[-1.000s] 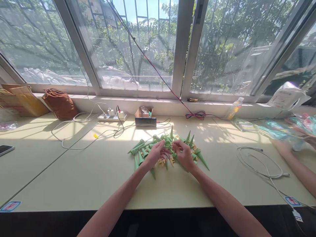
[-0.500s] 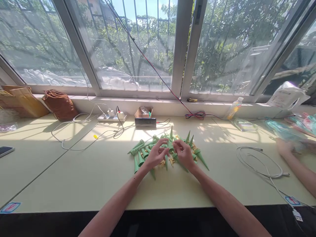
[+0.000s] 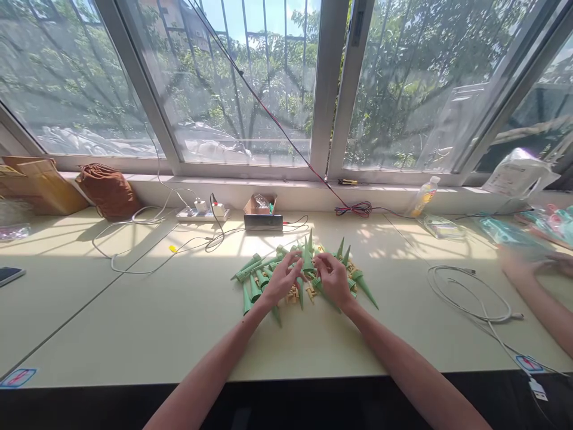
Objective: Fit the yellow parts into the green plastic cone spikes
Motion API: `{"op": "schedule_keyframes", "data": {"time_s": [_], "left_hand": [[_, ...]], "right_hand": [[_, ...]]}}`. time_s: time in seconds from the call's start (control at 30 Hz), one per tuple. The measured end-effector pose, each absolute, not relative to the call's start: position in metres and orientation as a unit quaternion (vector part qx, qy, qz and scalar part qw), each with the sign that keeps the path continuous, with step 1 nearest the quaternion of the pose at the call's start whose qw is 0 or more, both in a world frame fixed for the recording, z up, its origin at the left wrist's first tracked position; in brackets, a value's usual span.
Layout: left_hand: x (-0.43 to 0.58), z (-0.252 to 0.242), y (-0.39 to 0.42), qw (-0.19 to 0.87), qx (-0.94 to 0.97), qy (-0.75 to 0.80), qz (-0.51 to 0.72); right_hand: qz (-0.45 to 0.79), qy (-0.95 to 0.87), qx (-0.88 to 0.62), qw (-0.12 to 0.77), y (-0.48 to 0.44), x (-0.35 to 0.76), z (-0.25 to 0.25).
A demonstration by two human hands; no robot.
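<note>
Over a pile of green plastic cones [image 3: 255, 291] and small yellow plastic pieces [image 3: 293, 294], both of my hands work close together. One green cone [image 3: 308, 258] stands point up between them. My left hand [image 3: 285, 278] is at the cone's left side, its thumb and fingers curved but apart; I cannot make out anything gripped there. On the right, my right hand [image 3: 333, 279] has thumb and fingertips pinched together near the cone. Whatever small thing lies in that pinch is hidden by the fingers. More cones [image 3: 367, 289] point outward beside the right hand.
A black device [image 3: 263, 223] and a small cardboard box [image 3: 251, 205] sit behind the pile. A power strip [image 3: 203, 213], brown pouch [image 3: 108, 191] and phone [image 3: 9, 275] lie left. Rightward are a coiled cable [image 3: 470, 315], a bottle [image 3: 425, 196] and another person's arm [image 3: 539, 301].
My left hand has shifted slightly, and the upright cone between my hands shows more fully. My right hand stays pinched in nearly the same spot. The other person's hand at right has moved.
</note>
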State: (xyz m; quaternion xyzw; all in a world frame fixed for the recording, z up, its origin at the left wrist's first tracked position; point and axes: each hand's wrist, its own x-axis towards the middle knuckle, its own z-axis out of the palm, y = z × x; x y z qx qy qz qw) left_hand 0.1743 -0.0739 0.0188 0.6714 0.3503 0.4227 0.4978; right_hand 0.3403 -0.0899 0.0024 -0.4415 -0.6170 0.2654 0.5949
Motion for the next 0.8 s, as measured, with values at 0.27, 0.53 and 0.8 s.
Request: {"op": "schedule_keyframes", "data": {"time_s": [0.27, 0.53, 0.8], "left_hand": [[0.1728, 0.0221, -0.0753, 0.504, 0.667, 0.356, 0.417], [0.1722, 0.0243, -0.0802, 0.424, 0.711, 0.378, 0.414], [0.1744, 0.0223, -0.0795, 0.318, 0.768, 0.342, 0.438]], "right_hand": [[0.263, -0.647, -0.432, 0.571, -0.0935, 0.3371, 0.0054], [0.257, -0.659, -0.431, 0.560, -0.0930, 0.3386, 0.0046], [0.269, -0.658, -0.428, 0.558, -0.0935, 0.3378, 0.0048]]}}
